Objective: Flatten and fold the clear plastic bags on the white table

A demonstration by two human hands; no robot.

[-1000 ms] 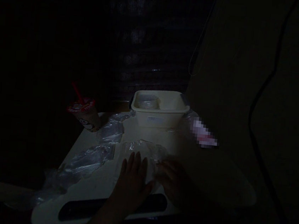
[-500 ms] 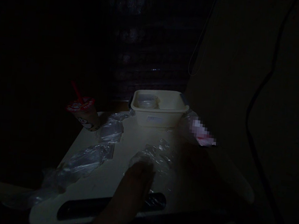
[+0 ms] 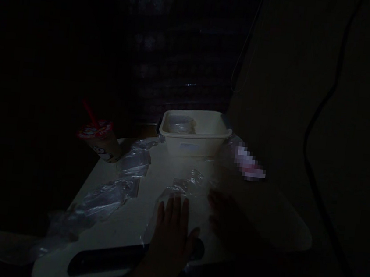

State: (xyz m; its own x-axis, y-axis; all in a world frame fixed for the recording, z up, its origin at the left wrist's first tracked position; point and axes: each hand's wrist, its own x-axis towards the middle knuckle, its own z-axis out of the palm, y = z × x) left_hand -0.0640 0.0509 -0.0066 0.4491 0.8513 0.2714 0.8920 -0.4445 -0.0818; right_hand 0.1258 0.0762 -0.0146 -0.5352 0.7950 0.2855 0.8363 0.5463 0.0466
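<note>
My left hand (image 3: 172, 229) lies flat with its fingers stretched out and apart, pressed on a clear plastic bag (image 3: 180, 185) on the white table (image 3: 160, 167). To its right, my right hand (image 3: 225, 213) is very dark; its fingertips point left toward the bag and look apart, with nothing visible in them. Part of the bag is hidden under my left hand, and its right edge fades into shadow.
A cream plastic basket (image 3: 192, 147) at the back holds a stack of clear plastic (image 3: 180, 124). A drink cup (image 3: 103, 145) with a red straw stands at left. More clear bags (image 3: 107, 198) lie along the left side. A dark slot (image 3: 106, 260) runs along the front edge; a cable (image 3: 320, 113) hangs at right.
My left hand has gone from bunched fingers to lying flat and spread on the bag. My right hand now shows faintly beside it. The view has shifted slightly.
</note>
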